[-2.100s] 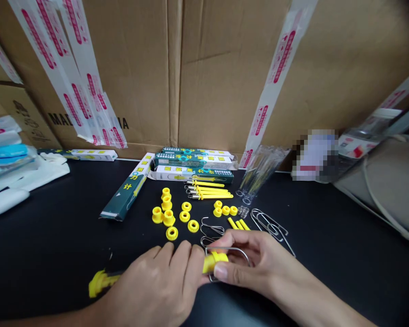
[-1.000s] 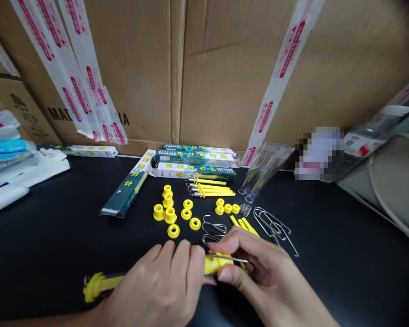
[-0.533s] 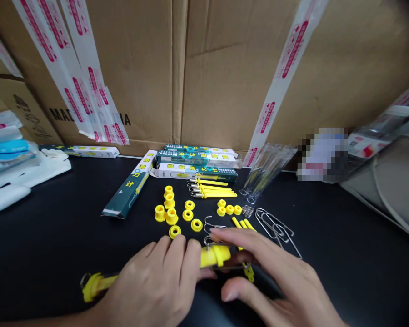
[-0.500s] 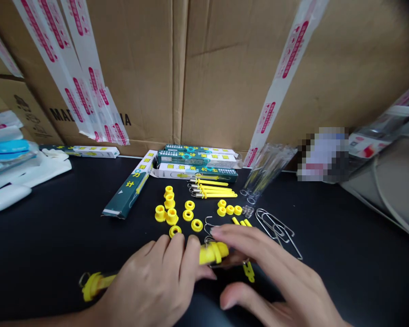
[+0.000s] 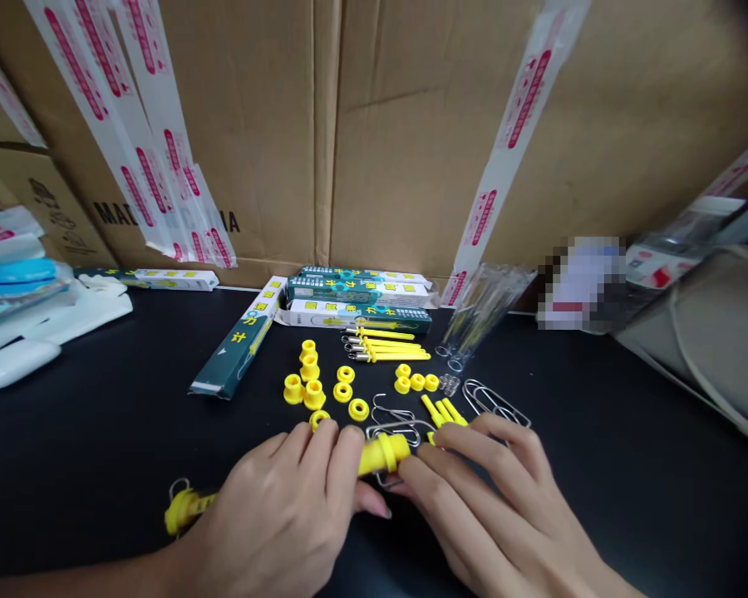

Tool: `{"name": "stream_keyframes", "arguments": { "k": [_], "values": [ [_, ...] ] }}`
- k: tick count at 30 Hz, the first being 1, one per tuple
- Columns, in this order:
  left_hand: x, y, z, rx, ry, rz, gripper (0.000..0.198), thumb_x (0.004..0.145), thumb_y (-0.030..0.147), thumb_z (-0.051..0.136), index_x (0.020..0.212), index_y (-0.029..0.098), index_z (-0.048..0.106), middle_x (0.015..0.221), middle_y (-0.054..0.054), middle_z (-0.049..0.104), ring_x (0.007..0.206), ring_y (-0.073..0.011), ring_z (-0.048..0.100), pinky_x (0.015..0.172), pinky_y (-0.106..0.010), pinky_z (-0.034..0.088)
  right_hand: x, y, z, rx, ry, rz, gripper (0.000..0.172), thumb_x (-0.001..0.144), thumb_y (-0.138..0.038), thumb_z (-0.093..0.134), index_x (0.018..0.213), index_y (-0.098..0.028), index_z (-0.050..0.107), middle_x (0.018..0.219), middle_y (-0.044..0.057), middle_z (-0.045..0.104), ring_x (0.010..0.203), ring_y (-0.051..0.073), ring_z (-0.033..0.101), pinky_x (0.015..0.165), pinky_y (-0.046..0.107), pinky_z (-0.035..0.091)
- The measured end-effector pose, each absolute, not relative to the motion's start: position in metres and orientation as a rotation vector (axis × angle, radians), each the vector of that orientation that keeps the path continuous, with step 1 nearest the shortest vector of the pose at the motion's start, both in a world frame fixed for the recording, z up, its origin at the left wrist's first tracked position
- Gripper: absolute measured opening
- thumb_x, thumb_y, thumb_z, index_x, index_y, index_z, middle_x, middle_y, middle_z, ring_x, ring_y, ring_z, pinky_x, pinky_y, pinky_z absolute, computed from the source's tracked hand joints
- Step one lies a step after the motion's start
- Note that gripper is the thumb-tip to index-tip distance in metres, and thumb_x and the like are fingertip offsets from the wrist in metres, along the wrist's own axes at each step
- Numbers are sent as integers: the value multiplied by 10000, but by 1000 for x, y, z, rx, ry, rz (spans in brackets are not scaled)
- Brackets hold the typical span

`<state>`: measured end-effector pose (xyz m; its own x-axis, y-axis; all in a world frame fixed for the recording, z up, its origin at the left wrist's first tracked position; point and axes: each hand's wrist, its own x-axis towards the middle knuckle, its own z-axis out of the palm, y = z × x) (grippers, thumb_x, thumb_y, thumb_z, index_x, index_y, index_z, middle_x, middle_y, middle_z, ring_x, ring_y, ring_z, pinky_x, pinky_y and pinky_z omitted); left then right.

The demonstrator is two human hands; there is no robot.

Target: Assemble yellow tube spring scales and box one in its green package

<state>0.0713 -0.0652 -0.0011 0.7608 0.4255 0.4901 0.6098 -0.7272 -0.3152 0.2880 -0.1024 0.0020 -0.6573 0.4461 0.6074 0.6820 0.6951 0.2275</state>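
My left hand [image 5: 287, 507] is wrapped round a tubular spring scale [image 5: 374, 457], a clear tube with yellow ends lying nearly level above the table. Its left end carries a small wire ring [image 5: 178, 486]. At the other end, my right hand [image 5: 499, 507] has its fingers closed on a bent wire loop [image 5: 405, 425] that passes around the yellow cap; the fingers hide part of it. Just beyond my hands lie small wire hooks [image 5: 380, 407], yellow rings [image 5: 358, 409], flanged yellow caps [image 5: 313, 394] and yellow pegs [image 5: 452, 411].
Green-and-white boxes [image 5: 361, 317] lie at the back before a large carton [image 5: 411, 166]. Yellow rods with springs [image 5: 392, 355], clear tubes [image 5: 474, 324], coil springs [image 5: 449, 384] and large wire loops [image 5: 499, 404] lie nearby. A white case [image 5: 16, 363] is at left.
My right hand has moved in from its spread position, and its fingers have closed at the yellow cap with the wire loop. The spring scale stays in my left hand, tilted slightly less.
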Motion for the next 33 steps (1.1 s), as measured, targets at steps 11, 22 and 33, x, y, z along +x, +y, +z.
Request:
{"name": "stream_keyframes", "arguments": {
  "k": [11,22,33],
  "values": [
    [81,-71,9,-2835,-992,104,176,866,14,585,885,188,570,740,-32,718,554,-241,742,447,-275,557,285,-91,-14,-896,-2303,-228,333,978,-46,525,682,-187,584,623,14,524,668,194,398,649,344,390],
    [83,-65,15,-2912,-1021,262,89,978,108,589,1042,169,601,798,-41,754,574,-268,761,447,-306,550,285,-82,-16,-820,-2227,219,310,955,-29,545,697,-198,576,622,-38,492,592,151,371,663,318,434],
    [83,-66,14,-2879,-1008,229,164,961,126,645,880,214,533,709,-12,723,518,-255,732,409,-272,439,289,-80,-17,-734,-2295,48,409,995,-80,532,609,-211,563,590,-32,440,579,165,314,652,335,451]
  ]
}}
